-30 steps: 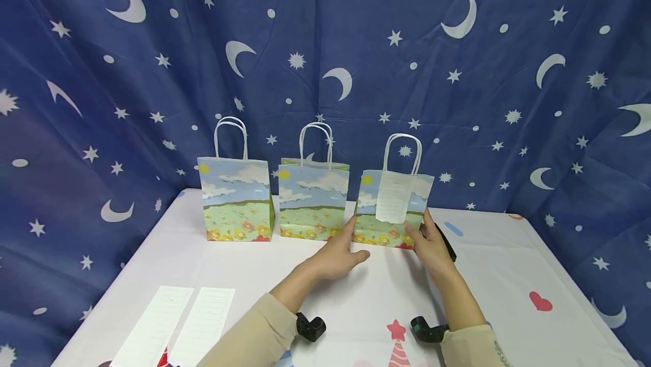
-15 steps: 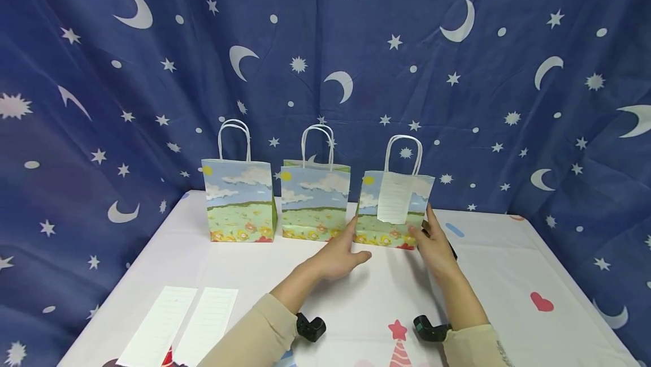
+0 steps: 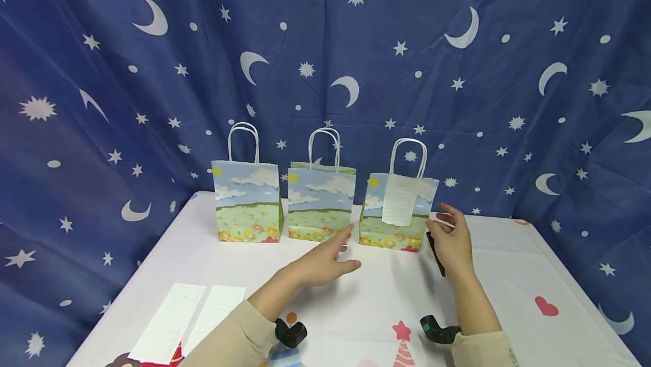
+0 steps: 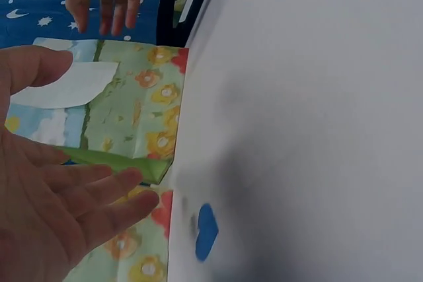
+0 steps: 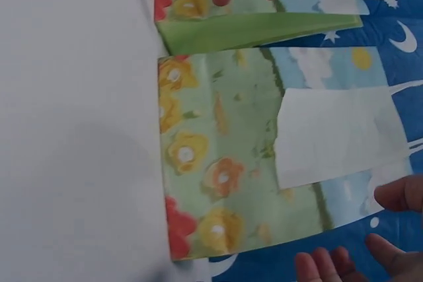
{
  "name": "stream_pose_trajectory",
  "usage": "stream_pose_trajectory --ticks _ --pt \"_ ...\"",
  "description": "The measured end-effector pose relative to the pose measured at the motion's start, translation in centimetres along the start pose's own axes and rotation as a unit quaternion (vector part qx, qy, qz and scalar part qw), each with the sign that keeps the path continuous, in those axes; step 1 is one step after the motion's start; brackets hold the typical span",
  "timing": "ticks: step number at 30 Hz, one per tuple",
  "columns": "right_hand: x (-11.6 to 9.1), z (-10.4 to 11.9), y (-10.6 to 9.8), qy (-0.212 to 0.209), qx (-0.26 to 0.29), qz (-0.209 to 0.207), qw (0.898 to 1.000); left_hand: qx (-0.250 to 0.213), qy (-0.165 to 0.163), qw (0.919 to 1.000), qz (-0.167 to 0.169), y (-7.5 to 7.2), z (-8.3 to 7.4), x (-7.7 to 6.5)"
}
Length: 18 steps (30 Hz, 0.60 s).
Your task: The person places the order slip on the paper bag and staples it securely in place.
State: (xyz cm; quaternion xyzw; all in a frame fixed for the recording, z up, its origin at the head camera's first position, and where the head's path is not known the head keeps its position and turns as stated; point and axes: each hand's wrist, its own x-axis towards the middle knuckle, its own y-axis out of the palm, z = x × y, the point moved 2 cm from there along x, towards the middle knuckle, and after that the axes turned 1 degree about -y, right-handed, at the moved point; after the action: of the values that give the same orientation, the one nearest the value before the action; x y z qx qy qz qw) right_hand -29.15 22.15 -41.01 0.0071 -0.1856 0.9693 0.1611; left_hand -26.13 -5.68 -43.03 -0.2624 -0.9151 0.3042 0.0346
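Note:
Three paper gift bags stand in a row: a left bag (image 3: 247, 203), a middle bag (image 3: 322, 203) and a right bag (image 3: 389, 234). All have a sky-and-meadow print and white handles. A white lined paper slip (image 3: 399, 203) lies against the right bag's front, below its handles. My left hand (image 3: 321, 264) hovers in front of the middle and right bags, fingers extended and thumb apart, holding nothing. My right hand (image 3: 454, 245) is beside the right bag's right edge. In the right wrist view its thumb (image 5: 400, 194) and fingers are loosely bent, with nothing between them.
Two lined paper slips (image 3: 168, 322) (image 3: 216, 310) lie at the table's front left. A dark, narrow object (image 3: 435, 254) shows beside my right hand. A blue curtain (image 3: 315, 73) with moons and stars hangs behind the white printed tablecloth (image 3: 488, 276).
My right hand has come away from the right bag's edge, moving right. My left hand has drawn slightly back from the bags. The head view has shifted a little.

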Motion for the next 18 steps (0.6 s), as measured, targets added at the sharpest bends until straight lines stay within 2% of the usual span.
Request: stream_pose_trajectory --ticks 4,7,10,18 --pt "-0.6 0.9 -0.1 -0.019 0.028 -0.053 0.998 -0.006 0.009 0.9998 -0.018 -1.1 0.5 -1.5" --pt "-1.4 1.7 0.0 -0.042 0.043 -0.065 0.996 -0.018 0.007 0.9993 -0.032 -2.0 1.0 -2.5" --pt "-2.3 2.5 0.3 -0.068 0.052 -0.047 0.995 -0.027 0.004 0.9981 -0.056 -2.9 1.5 -3.4" --pt "-4.3 4.1 2.3 -0.107 0.050 0.046 0.992 -0.046 0.014 0.9889 -0.141 -5.1 2.9 -4.8"
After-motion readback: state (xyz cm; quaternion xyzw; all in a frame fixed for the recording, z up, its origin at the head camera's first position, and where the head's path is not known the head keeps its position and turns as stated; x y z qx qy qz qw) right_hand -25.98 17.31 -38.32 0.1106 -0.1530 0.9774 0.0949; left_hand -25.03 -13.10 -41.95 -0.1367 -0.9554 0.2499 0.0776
